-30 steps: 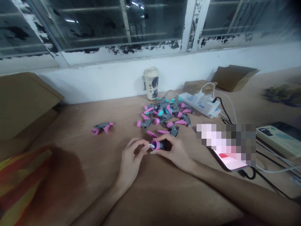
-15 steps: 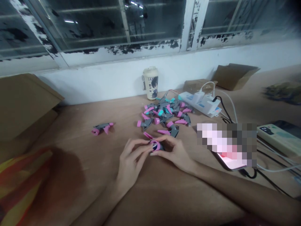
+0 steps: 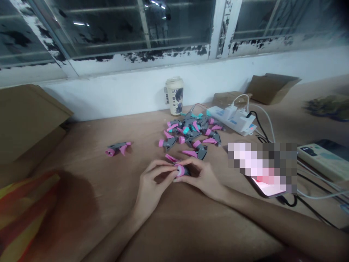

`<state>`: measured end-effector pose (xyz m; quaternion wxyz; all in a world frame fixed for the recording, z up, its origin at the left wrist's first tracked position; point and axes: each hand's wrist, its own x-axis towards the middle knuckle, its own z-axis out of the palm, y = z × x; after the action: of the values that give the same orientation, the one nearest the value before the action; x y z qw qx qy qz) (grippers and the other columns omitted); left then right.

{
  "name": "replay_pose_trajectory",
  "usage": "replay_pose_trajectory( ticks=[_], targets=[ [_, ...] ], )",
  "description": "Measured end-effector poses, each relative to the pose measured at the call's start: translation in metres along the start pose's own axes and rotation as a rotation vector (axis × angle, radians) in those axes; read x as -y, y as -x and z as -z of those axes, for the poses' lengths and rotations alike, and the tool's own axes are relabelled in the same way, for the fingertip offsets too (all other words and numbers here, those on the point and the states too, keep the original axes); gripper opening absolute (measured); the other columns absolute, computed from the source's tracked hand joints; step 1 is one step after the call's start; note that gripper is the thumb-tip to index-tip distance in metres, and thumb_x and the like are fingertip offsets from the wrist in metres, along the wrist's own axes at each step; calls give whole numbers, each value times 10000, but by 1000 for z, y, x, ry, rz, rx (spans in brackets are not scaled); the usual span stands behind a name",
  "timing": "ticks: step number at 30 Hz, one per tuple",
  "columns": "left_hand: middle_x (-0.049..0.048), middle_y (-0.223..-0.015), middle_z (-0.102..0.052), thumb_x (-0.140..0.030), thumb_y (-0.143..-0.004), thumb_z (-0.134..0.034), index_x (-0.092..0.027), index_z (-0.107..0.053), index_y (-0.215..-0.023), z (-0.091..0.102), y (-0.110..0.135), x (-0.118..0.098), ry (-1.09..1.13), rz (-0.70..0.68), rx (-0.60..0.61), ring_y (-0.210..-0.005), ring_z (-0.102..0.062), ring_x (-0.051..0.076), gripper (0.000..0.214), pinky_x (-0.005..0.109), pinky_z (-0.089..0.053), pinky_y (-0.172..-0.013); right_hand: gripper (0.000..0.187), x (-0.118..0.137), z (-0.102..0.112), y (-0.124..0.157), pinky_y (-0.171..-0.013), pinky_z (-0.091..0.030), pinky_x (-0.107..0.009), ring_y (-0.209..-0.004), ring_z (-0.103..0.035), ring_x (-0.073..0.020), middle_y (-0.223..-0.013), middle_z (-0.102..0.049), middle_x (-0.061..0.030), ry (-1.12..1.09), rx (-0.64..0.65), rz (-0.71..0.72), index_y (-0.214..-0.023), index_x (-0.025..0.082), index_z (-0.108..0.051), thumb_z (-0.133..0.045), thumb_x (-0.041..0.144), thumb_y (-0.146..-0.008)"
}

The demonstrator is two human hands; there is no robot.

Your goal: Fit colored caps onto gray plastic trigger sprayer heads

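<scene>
My right hand (image 3: pixel 203 176) grips a grey spray nozzle with a pink cap (image 3: pixel 182 170) just above the wooden table (image 3: pixel 109 203). My left hand (image 3: pixel 152 182) meets it from the left, its fingertips pinched against the pink cap's open end. A pile of grey, pink and teal nozzle parts (image 3: pixel 192 133) lies just beyond both hands. One loose pink trigger piece (image 3: pixel 171 157) rests on the table right behind the fingers.
A finished grey and pink nozzle (image 3: pixel 117 148) lies alone at the left. A paper cup (image 3: pixel 174 95) stands by the wall. A power strip (image 3: pixel 234 118), cables, a phone (image 3: pixel 268 183) and a device (image 3: pixel 323 158) fill the right side. Cardboard boxes (image 3: pixel 27 116) stand at the left.
My left fingers spread open half a second ago, then pinched back onto the pink cap. The white bit seen earlier at the cap's end no longer shows.
</scene>
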<state>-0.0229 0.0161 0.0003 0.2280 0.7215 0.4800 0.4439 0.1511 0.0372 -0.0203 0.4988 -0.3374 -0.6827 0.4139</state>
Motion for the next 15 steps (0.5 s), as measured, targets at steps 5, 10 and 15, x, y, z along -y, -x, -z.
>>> replay_pose_trajectory(
  ticks=[5,10,15],
  targets=[
    [31,-934,-581,-266,-771,-656,-235,-702,-840,-1,1,3,34,55,-33,-843,-594,159,89,268,-503,-696,318,0,0,1,-826,-513,-357,-897,-647,-188,-945,-697,-1,49,-18,19,-958,252,-641,-744,351,-674],
    [9,-870,-537,-254,-757,-667,-229,-696,-782,2,-1,2,-7,35,-34,-746,-575,121,45,230,-477,-630,310,3,2,0,-839,-496,-360,-912,-639,-192,-938,-695,-2,136,-32,91,-947,254,-642,-751,336,-668],
    [-2,-836,-524,-250,-752,-668,-249,-704,-813,9,-8,-1,-52,25,92,-710,-540,103,71,208,-439,-595,272,4,3,-1,-820,-484,-352,-909,-633,-185,-927,-695,-5,195,-48,159,-940,253,-632,-733,320,-696]
  ],
)
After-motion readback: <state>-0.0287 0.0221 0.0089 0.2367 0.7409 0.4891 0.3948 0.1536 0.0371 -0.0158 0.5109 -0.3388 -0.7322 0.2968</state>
